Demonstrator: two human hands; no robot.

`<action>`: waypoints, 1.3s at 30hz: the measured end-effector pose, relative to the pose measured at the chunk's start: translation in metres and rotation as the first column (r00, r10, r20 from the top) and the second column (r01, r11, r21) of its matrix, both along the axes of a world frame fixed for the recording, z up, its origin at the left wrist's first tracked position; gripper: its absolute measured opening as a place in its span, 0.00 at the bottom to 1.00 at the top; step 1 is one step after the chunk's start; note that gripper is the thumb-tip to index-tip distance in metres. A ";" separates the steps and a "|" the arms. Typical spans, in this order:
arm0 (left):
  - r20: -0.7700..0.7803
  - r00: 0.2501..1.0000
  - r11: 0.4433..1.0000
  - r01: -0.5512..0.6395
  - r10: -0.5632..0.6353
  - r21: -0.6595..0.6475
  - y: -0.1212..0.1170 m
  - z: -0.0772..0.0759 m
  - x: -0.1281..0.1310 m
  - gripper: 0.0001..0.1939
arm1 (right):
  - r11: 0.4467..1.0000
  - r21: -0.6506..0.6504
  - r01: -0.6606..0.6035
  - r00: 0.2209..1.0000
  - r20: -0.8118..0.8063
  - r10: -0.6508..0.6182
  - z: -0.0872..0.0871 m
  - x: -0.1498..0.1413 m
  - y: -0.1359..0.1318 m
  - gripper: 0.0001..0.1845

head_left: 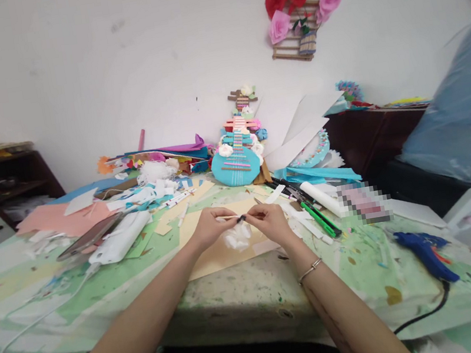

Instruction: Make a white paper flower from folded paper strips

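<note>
Out over the front of the table, my left hand and my right hand meet fingertip to fingertip in a pinch. Below the fingers hangs a ruffled white paper flower, its top hidden by them. A thin pale strip or stick shows along my left fingers, too small to name. Beneath the hands lies a sheet of cream paper. Straight behind stands a turquoise paper guitar with strings and paper flowers. A pointed tip shows just beyond my right fingers; its kind is unclear.
At right lie a green utility knife, a white roll and a blue glue gun with a black cord. A white power bank with a cable, a phone and coral paper lie left. Paper scraps are scattered around.
</note>
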State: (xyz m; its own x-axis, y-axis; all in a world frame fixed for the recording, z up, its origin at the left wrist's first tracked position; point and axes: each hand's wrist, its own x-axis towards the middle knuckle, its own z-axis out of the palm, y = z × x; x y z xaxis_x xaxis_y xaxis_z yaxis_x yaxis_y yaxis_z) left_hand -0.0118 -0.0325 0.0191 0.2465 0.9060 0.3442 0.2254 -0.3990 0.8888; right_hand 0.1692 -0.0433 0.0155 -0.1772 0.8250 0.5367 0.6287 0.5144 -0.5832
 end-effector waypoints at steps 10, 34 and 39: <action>0.058 0.996 0.995 0.069 -0.065 -0.068 -0.002 0.001 0.000 0.12 | 1.000 -0.023 -0.016 0.999 -0.052 0.015 0.001 -0.001 -0.002 0.10; 0.064 0.990 0.990 0.126 -0.122 -0.058 -0.002 0.001 0.000 0.13 | 0.999 0.033 -0.027 0.999 0.040 0.026 0.007 0.000 -0.002 0.08; 0.072 0.992 0.990 0.108 -0.102 -0.087 0.000 -0.001 0.000 0.13 | 1.000 0.024 -0.011 1.000 0.000 0.011 0.006 0.000 -0.001 0.07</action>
